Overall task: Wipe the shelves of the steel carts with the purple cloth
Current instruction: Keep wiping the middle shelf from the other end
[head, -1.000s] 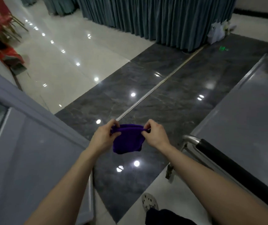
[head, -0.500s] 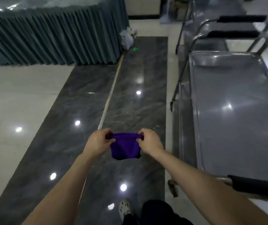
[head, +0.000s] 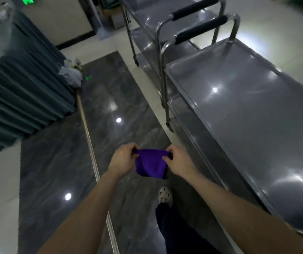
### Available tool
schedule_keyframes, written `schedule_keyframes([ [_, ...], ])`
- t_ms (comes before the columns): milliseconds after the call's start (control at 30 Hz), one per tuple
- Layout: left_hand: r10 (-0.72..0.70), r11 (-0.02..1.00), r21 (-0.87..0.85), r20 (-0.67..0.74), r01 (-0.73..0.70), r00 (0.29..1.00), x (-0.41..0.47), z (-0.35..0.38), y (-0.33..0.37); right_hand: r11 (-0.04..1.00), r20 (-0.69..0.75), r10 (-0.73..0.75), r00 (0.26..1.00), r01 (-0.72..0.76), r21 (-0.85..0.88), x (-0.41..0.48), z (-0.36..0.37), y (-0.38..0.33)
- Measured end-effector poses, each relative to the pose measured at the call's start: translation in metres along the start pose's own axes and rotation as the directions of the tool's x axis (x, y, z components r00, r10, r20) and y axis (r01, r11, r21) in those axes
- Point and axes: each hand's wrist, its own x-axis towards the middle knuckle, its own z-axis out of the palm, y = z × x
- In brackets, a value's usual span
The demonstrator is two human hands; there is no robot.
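Head view: the cloth [head: 149,165] hangs in the air between the two hands, in front of the person and over the dark floor [head: 58,162], just left of the near cart [head: 167,92] and touching none of its steel. The left hand [head: 123,160] pinches one upper corner and the right hand [head: 179,162] pinches the other, fingers curled on the fabric, so the top edge is drawn nearly straight while the rest sags below in a rounded pouch.

From that sag it looks soft, limp and very light, with no stiffness of its own. It will likely bunch or fold wherever it is not held, and it should drape flat on a surface under a palm. It looks neither fragile nor slippery; a nap like this probably grips skin well and may drag a little on steel. For wiping, a corner pinch seems poor. A better hold would be to fold it into a pad and press it under one flat hand, or to gather it in one fist, which frees the other hand to steady the cart.

It is a deep, even purple, matte, apparently doubled over, with a dark edge at its lower right. Whether it is damp cannot be told. The top shelf [head: 248,125] to the right is bare, glossy grey steel with a raised rim.
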Motion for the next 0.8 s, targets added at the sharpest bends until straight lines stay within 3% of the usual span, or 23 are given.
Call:
schedule_keyframes([
  [200, 0.098, 0.995, 0.011, 0.111, -0.100, 0.989, 0.142, -0.031, -0.021, 0.980, -0.083, 0.165, 0.983, -0.154, 0.123, 0.093, 0.021, -0.011],
  [400, 0.213, 0.976, -0.093, 0.199, -0.198, 0.957, 0.257, -0.023, -0.008, 0.893, -0.250, 0.406, 0.879, -0.323, 0.314, 0.153, 0.034, 0.000],
  [633, 0.443, 0.895, -0.125, 0.357, -0.428, 0.822, 0.372, -0.005, -0.009, 0.835, -0.522, 0.546, 0.655, -0.369, 0.409, 0.219, 0.062, 0.007],
  [800, 0.653, 0.737, -0.167, 0.423, -0.654, 0.628, 0.432, 0.019, -0.015, 0.790, -0.652, 0.608, 0.453, -0.423, 0.444, 0.267, 0.094, 0.004],
])
